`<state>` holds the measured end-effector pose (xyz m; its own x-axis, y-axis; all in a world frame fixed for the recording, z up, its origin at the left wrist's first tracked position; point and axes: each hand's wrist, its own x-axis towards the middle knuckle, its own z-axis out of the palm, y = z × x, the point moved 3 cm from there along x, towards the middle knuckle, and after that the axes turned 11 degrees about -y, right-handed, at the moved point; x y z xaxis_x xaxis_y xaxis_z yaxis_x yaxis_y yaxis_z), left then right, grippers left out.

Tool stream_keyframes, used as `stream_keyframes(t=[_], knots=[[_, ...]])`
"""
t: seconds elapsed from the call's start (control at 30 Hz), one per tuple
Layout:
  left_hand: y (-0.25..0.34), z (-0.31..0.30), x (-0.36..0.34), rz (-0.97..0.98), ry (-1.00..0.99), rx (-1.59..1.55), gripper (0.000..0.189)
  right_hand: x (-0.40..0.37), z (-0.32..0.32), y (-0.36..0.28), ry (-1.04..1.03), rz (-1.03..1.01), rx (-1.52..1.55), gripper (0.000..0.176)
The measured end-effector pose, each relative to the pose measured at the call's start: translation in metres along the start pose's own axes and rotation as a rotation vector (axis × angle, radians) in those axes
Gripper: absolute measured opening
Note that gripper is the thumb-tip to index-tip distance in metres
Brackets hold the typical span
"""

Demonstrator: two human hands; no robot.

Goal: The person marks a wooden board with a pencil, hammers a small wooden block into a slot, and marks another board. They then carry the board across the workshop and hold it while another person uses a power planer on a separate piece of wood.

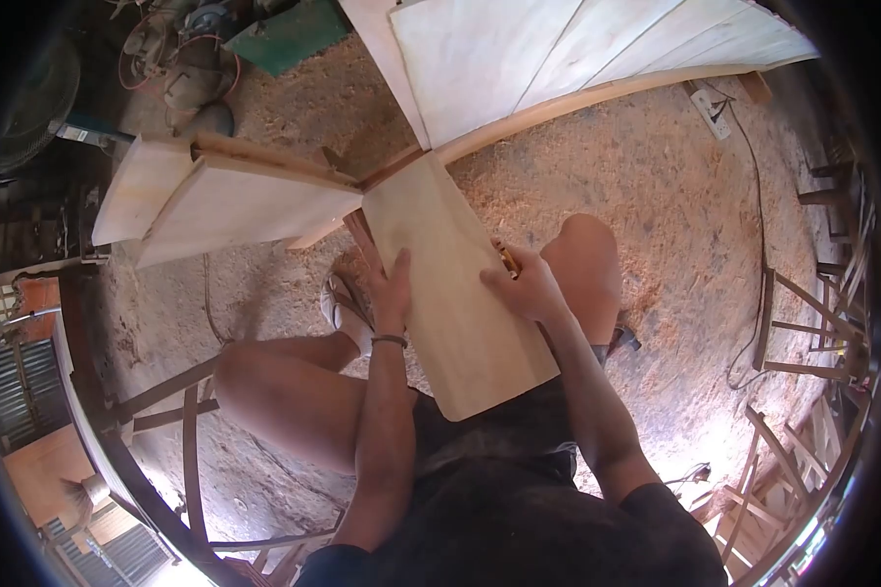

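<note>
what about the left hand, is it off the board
No, the left hand grips one long edge of the pale board, its thumb lying on the face.

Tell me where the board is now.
In the head view, the board is at centre, between the left hand and right hand, its far end beside the large upper panel.

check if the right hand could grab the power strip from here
Probably not: the right hand is busy holding the wooden board and a small orange object, and the power strip lies well beyond it on the floor, though nothing seems to block the way.
</note>
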<state>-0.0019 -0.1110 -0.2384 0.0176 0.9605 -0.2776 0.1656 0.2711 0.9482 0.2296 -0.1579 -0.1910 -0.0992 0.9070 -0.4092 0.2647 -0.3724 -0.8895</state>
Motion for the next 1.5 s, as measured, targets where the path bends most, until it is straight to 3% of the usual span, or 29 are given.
stream_keyframes(t=[0.17,0.23,0.33,0.47,0.57,0.63,0.93,1.27,1.37,1.5], knots=[[-0.018,0.000,0.004,-0.090,-0.016,-0.054,0.043,-0.003,-0.004,0.001,-0.050,0.090,-0.043,0.053],[-0.023,-0.002,0.008,-0.054,-0.022,-0.053,0.044,-0.005,-0.006,-0.007,-0.058,0.122,-0.049,0.051],[-0.031,-0.006,0.011,-0.019,-0.033,-0.063,0.045,-0.003,0.000,0.002,0.049,-0.003,-0.027,0.047],[-0.020,-0.002,0.008,0.064,-0.004,-0.015,0.044,-0.002,-0.002,0.006,-0.010,0.085,-0.028,0.044],[-0.027,-0.004,0.007,-0.046,-0.014,-0.001,0.043,-0.003,-0.005,0.003,-0.030,0.099,-0.012,0.044],[-0.030,-0.003,0.008,-0.015,-0.011,-0.021,0.043,-0.002,-0.007,0.001,-0.064,0.121,-0.029,0.044],[-0.021,-0.001,0.005,0.056,-0.003,-0.001,0.045,0.000,-0.002,0.011,-0.004,0.058,-0.009,0.057],[-0.016,0.002,0.003,0.133,0.058,0.045,0.046,0.003,-0.002,0.017,0.006,0.065,-0.035,0.059],[-0.022,-0.002,0.002,0.037,-0.015,0.038,0.044,0.006,0.006,0.025,0.035,0.027,-0.035,0.059],[0.004,-0.003,-0.008,0.020,0.080,0.137,0.046,0.015,0.008,0.043,0.014,0.013,-0.036,0.061]])
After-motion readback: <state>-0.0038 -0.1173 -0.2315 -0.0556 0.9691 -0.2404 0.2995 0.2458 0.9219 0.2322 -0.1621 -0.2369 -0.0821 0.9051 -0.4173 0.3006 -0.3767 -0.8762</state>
